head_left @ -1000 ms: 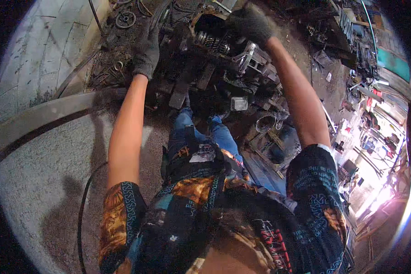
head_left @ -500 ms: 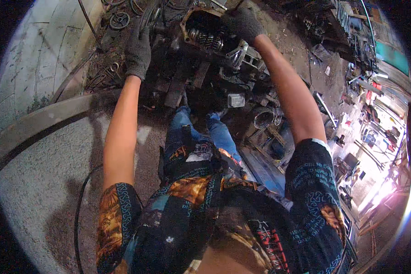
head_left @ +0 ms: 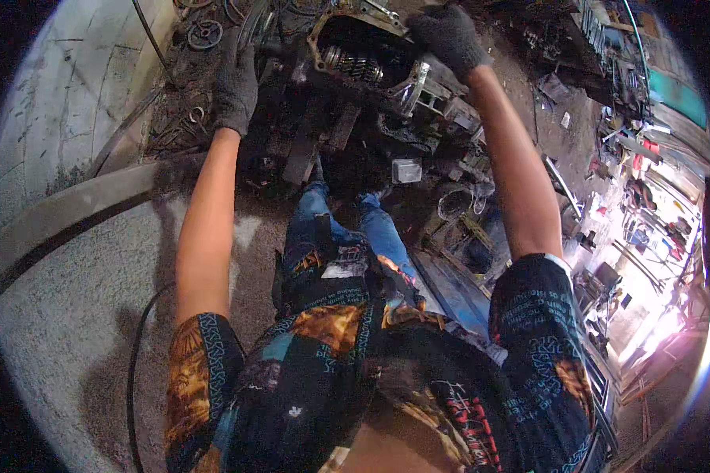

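An open gearbox housing (head_left: 314,46) with a jagged, bolted rim stands in front of me. Toothed gears (head_left: 355,65) on a shaft show inside it. My left hand (head_left: 237,93), in a dark grey glove, is at the housing's left side. Its fingers close on the edge of a round metal part (head_left: 257,25); the fingertips are partly hidden. At the right far corner of the housing is my right hand (head_left: 448,41), also gloved. Its fingers are curled, and what they hold, if anything, is too dark to make out. A shiny metal bar (head_left: 383,9) lies by the far rim.
Dark support blocks (head_left: 301,160) lie below the housing. A clear square container (head_left: 407,171) stands near my feet. To the right are greasy metal parts (head_left: 454,203). A small handwheel (head_left: 204,35) lies far left, and a curved concrete edge (head_left: 95,189) runs left of me.
My right hand has moved right and slightly nearer, off the housing's opening, so more of the far rim shows. The left hand has hardly shifted.
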`<state>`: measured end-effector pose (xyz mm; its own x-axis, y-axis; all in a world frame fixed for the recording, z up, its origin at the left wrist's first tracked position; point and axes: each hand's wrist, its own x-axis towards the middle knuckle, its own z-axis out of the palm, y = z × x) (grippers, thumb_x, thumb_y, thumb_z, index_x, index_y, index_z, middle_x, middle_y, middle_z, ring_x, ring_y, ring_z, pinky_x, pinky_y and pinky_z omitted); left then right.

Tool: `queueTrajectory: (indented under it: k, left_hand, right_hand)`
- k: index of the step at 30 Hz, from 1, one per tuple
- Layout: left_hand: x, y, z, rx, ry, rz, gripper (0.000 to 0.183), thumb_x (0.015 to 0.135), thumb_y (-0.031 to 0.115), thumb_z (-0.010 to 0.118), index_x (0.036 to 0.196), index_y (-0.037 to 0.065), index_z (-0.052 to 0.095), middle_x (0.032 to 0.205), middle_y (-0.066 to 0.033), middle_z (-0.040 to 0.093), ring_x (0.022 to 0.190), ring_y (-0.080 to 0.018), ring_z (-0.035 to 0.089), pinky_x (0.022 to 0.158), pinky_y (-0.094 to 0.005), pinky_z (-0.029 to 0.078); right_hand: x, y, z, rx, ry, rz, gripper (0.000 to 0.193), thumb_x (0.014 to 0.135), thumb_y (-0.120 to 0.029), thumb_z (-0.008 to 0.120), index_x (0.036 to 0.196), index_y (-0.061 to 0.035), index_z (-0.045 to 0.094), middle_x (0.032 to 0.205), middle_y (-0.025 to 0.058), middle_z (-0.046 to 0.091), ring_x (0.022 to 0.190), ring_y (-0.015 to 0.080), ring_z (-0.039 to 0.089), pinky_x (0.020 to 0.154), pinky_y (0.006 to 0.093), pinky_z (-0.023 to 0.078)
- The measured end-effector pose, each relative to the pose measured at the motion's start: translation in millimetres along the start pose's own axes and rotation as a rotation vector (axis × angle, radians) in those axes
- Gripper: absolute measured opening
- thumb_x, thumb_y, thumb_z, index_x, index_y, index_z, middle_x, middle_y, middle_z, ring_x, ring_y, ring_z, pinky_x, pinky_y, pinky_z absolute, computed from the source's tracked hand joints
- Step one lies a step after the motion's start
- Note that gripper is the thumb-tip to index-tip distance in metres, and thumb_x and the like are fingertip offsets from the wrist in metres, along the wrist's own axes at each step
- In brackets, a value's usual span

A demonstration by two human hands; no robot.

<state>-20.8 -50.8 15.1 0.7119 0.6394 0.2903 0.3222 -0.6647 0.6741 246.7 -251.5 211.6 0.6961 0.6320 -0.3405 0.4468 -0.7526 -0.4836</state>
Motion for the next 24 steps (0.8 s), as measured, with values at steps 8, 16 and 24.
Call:
queueTrajectory:
  k: [8,16,24]
  left_hand:
    - [-1.4,-10.2,2.1,0.254,-0.073,-0.034,0.052,0.104,0.033,0.045,0.150,0.010,0.037,0.147,-0.0249,0.046,0.132,-0.0446,0.046,0.106,-0.0470,0.041]
    - [-6.5,-16.9,3.5,0.199,-0.004,-0.011,0.051,0.105,0.035,0.041,0.150,0.010,0.039,0.149,-0.0208,0.044,0.135,-0.0415,0.044,0.108,-0.0456,0.040]
    - [2.0,-4.1,2.8,0.201,-0.087,-0.019,0.044,0.105,0.024,0.042,0.146,0.007,0.043,0.151,-0.0190,0.042,0.139,-0.0381,0.039,0.113,-0.0453,0.035]
  right_hand:
    - [-6.0,61.9,50.5,-0.329,0.241,-0.380,0.035,0.094,-0.035,0.055,0.097,-0.0041,0.072,0.086,0.0257,0.069,0.088,0.0427,0.068,0.079,0.0529,0.051]
    - [6.5,84.8,71.4,-0.133,0.388,-0.174,0.039,0.095,-0.039,0.054,0.101,-0.0056,0.072,0.087,0.0228,0.070,0.085,0.0409,0.069,0.077,0.0497,0.052]
    - [19.5,135.0,93.9,0.452,0.390,-0.185,0.032,0.095,-0.034,0.058,0.108,-0.0086,0.072,0.085,0.0149,0.074,0.077,0.0281,0.072,0.074,0.0419,0.053]
